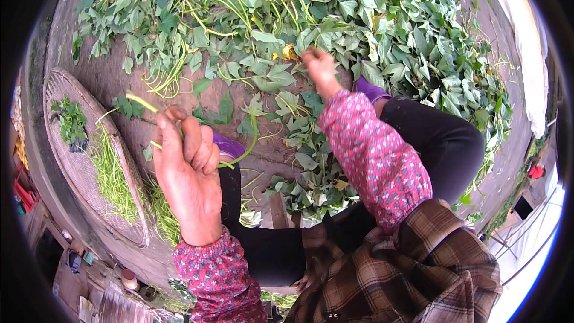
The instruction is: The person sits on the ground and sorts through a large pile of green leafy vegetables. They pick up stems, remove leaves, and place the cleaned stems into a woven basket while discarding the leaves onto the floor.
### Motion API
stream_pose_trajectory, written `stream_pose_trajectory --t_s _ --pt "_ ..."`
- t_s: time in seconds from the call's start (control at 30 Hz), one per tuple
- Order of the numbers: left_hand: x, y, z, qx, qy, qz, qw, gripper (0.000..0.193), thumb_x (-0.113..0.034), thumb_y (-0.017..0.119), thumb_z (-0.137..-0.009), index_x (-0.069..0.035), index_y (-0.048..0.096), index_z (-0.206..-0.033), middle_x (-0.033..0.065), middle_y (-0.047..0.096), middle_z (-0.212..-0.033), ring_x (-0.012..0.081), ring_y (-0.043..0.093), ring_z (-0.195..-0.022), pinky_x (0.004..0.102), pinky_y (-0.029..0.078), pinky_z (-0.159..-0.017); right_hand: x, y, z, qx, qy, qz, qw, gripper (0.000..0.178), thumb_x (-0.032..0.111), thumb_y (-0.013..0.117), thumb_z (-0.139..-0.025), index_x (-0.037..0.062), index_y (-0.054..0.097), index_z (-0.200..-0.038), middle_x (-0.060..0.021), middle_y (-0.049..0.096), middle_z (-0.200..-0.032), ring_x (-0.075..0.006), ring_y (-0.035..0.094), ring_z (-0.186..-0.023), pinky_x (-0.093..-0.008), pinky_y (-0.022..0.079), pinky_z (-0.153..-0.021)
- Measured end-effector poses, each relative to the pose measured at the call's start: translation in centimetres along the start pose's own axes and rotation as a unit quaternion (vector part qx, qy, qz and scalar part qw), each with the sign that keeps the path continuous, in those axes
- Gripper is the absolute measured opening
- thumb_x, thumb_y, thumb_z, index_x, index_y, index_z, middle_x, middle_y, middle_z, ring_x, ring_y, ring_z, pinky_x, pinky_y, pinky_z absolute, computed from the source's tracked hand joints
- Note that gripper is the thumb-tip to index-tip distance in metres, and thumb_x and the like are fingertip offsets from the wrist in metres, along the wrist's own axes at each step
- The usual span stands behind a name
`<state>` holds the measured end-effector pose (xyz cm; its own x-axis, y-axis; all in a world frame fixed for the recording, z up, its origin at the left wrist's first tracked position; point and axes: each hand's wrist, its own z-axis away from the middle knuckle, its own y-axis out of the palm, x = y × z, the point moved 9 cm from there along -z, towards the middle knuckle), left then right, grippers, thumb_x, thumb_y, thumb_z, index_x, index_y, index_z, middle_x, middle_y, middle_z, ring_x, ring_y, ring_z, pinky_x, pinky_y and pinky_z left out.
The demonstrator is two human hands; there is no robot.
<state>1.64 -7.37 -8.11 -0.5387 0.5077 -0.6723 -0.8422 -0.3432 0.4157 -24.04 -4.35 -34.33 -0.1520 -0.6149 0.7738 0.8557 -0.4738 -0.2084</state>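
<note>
My left hand (188, 179) is raised palm-up at the left, its fingers curled around a green leaf stem (141, 103). One end sticks out past the fingertips. A curved green stalk (253, 137) with a leaf at its upper end shows to the right of this hand; whether it is held there is hard to make out. Farther off, my right hand (321, 70) is closed at the near edge of a big heap of leafy green vines (371, 42). Its fingertips are partly hidden, and what they grip, if anything, does not show.
A shallow woven basket (89, 173) at the left holds thin green stems (113, 176) and a small leafy bunch (72, 121). More stems (164, 212) lie beside its rim. Loose leaves (308, 164) lie between my purple shoes (372, 91). White sheeting (517, 30) borders the far right.
</note>
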Motion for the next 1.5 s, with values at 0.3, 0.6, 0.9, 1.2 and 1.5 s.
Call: stream_pose_trajectory --t_s 0.3,0.6,0.9,1.2,1.5 --pt "0.1 0.1 -0.2 0.034 -0.008 -0.027 0.999 0.02 -0.024 0.044 -0.092 -0.005 0.049 -0.091 -0.0083 0.023 -0.051 0.0017 0.018 -0.042 0.0194 0.013 -0.037 -3.3 -1.3 -5.2 -0.052 0.134 -0.273 0.951 0.024 0.015 0.036 -0.09 0.0057 0.037 -0.112 -0.0223 0.055 -0.098 -0.0187 0.047 -0.055 -0.0326 0.04 -0.045" --pt "-0.2 -0.1 0.1 0.078 -0.001 -0.053 0.996 0.025 -0.025 0.043 -0.092 -0.002 0.052 -0.091 -0.0054 0.029 -0.056 0.0028 0.023 -0.044 0.0187 0.017 -0.038 3.2 2.1 0.9 0.144 0.103 -0.271 0.946 0.015 0.015 0.047 -0.088 0.0029 0.052 -0.094 -0.0114 0.061 -0.089 -0.0187 0.059 -0.074 -0.0276 0.047 -0.063" --pt "3.2 -2.1 -0.5 0.021 -0.079 -0.153 0.985 0.033 -0.026 0.035 -0.094 -0.001 0.053 -0.104 0.0092 0.058 -0.099 0.0149 0.057 -0.079 0.0227 0.04 -0.054 15.7 5.8 23.6 0.445 -0.111 -0.17 0.872 0.011 -0.002 0.056 -0.08 0.0 0.049 -0.089 -0.0061 0.057 -0.079 -0.0117 0.057 -0.067 -0.0241 0.047 -0.061" --pt "-0.2 -1.3 -0.9 0.13 0.006 0.082 0.988 0.029 -0.024 0.034 -0.095 0.0 0.048 -0.104 0.0034 0.047 -0.07 0.0135 0.048 -0.063 0.0288 0.043 -0.058 13.9 6.4 26.2 0.427 -0.143 -0.03 0.893 0.013 0.001 0.052 -0.083 -0.0039 0.053 -0.095 -0.007 0.06 -0.069 -0.0086 0.056 -0.066 -0.0245 0.045 -0.058" --pt "-1.9 -3.2 -0.4 0.065 0.052 0.1 0.991 0.021 -0.022 0.039 -0.094 -0.003 0.048 -0.088 -0.0038 0.03 -0.058 0.006 0.025 -0.047 0.0196 0.019 -0.041 13.8 6.5 25.6 0.314 -0.365 0.227 0.847 0.012 0.007 0.05 -0.077 -0.0036 0.056 -0.08 -0.0174 0.055 -0.068 -0.0335 0.054 -0.058 -0.0362 0.044 -0.057"
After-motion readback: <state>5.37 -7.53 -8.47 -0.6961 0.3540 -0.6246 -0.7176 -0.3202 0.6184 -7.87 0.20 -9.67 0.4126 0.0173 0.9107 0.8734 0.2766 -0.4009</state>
